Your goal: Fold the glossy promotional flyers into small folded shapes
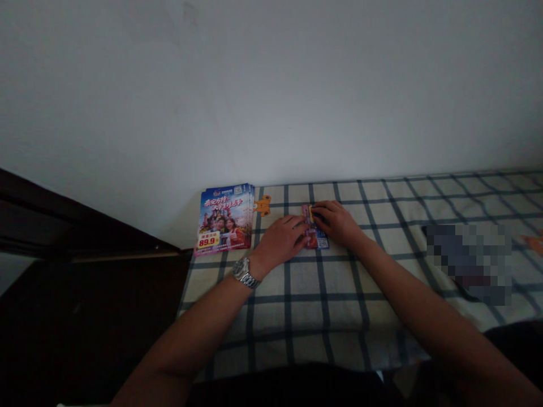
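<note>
Currently, over my feed, the left hand [282,238] touches the left side of the folded leaflet [312,242] and the right hand [335,221] its upper right, though I cannot tell whether either pinches it. Uneven pressure on the soft checked cloth [305,285] beneath could skew its crease; leftward, beyond the left hand, lies the leaflet stack [224,217].

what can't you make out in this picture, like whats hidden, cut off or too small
All in the head view:
- Middle of the printed paper: partly covered by the fingers of the left hand and right hand.
- Fine print on the flyer stack: too small; the number of flyers can't be counted.
- Watch: dial too small to read.
- Dark item at right: masked by pixelation.
- Orange figure: cut off by the right edge.
</note>
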{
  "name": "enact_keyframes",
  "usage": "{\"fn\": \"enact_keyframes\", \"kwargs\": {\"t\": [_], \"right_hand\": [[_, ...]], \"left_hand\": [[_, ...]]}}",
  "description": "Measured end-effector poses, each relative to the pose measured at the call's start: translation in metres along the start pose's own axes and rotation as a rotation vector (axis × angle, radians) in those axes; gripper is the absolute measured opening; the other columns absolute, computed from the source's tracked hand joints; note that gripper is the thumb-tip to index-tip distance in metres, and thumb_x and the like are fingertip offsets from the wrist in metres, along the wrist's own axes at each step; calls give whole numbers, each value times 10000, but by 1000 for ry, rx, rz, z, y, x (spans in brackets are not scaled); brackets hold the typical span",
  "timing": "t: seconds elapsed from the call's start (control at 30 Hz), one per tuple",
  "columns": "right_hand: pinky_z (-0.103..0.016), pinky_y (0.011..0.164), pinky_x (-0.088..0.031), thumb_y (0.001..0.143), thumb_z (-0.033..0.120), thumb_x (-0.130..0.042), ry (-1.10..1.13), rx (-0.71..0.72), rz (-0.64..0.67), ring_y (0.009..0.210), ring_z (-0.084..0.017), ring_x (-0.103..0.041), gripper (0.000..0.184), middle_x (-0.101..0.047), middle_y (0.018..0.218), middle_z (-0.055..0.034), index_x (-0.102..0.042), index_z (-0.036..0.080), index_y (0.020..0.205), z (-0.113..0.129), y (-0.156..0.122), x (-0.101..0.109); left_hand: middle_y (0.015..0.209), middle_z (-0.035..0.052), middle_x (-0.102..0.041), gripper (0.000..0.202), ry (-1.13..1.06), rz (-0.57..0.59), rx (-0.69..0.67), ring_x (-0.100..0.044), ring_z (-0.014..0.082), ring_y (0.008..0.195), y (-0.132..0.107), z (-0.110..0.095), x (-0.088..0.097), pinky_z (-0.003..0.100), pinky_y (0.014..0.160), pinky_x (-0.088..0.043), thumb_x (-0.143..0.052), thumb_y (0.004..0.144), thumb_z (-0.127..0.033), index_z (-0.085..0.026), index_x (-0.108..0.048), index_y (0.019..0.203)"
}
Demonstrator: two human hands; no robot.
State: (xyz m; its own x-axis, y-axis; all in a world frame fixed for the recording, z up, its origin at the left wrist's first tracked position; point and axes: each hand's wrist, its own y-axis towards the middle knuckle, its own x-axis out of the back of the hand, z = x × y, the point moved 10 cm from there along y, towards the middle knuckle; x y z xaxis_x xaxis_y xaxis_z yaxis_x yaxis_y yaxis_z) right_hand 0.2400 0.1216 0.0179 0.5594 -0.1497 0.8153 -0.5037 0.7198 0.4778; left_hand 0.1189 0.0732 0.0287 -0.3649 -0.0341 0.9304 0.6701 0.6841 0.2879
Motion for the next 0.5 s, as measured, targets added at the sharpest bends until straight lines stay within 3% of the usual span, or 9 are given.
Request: {"fn": "enact_keyframes", "kwargs": {"t": [0.27,0.5], "right_hand": [[-520,1012,-553,1003,263,-603,-38,23,-20,1121,-301,-650,201,-702,1252,-137,-766,202,1104,0,-6,8],[-496,1029,-567,1003,241,-607,80,78,31,1165,-280,-683,208,-741,1250,-113,-763,220,1139,5,-9,13]], "left_hand": [[1392,100,-623,326,12,-27,47,-565,265,1292,-1,6,3,456,1135,-467,-585,1030,-364,-188,-628,1301],[1370,108,-610,390,36,-69,123,-575,284,1249,-3,20,11,497,1111,-485,-580,1030,-403,-203,-605,1363]]}}
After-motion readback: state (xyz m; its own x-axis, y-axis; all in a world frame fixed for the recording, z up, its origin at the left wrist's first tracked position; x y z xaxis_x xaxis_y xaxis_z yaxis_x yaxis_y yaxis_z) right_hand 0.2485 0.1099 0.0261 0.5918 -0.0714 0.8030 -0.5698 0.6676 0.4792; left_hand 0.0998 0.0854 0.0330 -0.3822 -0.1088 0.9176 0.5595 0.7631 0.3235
